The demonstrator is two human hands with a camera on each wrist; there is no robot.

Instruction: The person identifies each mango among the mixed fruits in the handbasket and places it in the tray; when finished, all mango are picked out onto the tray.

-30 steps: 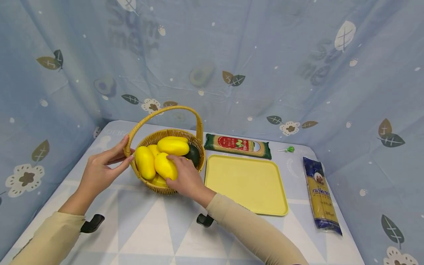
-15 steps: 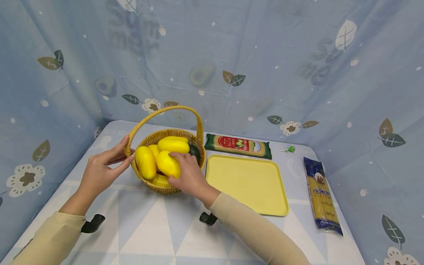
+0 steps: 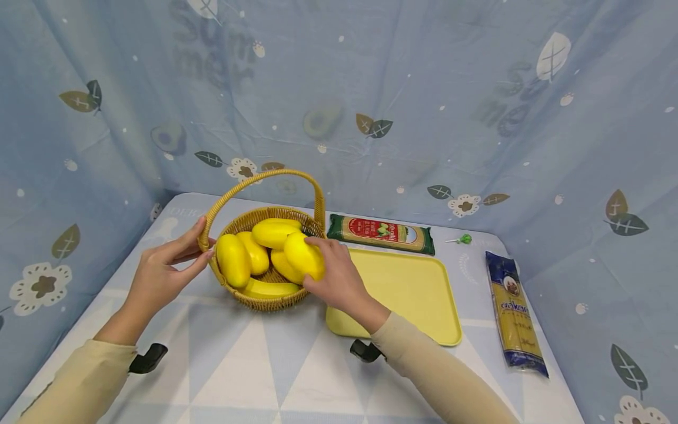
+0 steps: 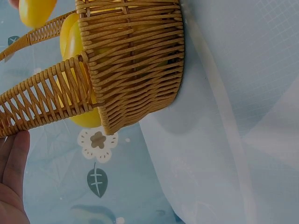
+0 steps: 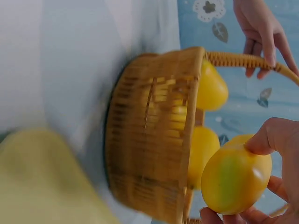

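A yellow wicker basket (image 3: pixel 267 303) with a tall arched handle (image 3: pixel 281 172) stands at the left of the table. My left hand (image 3: pixel 166 259) pinches the handle near its left base, as the left wrist view also shows at the woven handle (image 4: pixel 42 95). Between the thumb and fingers of my right hand (image 3: pixel 343 277) is a yellow mango (image 3: pixel 304 256), raised over the basket's right rim. A greenish patch marks this mango (image 5: pixel 236 175) in the right wrist view. Several more yellow fruits (image 3: pixel 233 260) lie in the basket, one long and curved (image 3: pixel 270 289) at the front.
Right of the basket lies a yellow tray (image 3: pixel 408 294), partly behind my right hand. Behind it is a green pasta packet (image 3: pixel 380 233), with a green lollipop (image 3: pixel 464 239) farther right. A blue-ended spaghetti packet (image 3: pixel 514 312) lies near the right edge. Patterned curtains surround the table.
My right hand has lifted the mango from among the fruits and carried it rightward to the basket's right rim. The dark green fruit is now mostly covered. My left hand has stayed on the handle.
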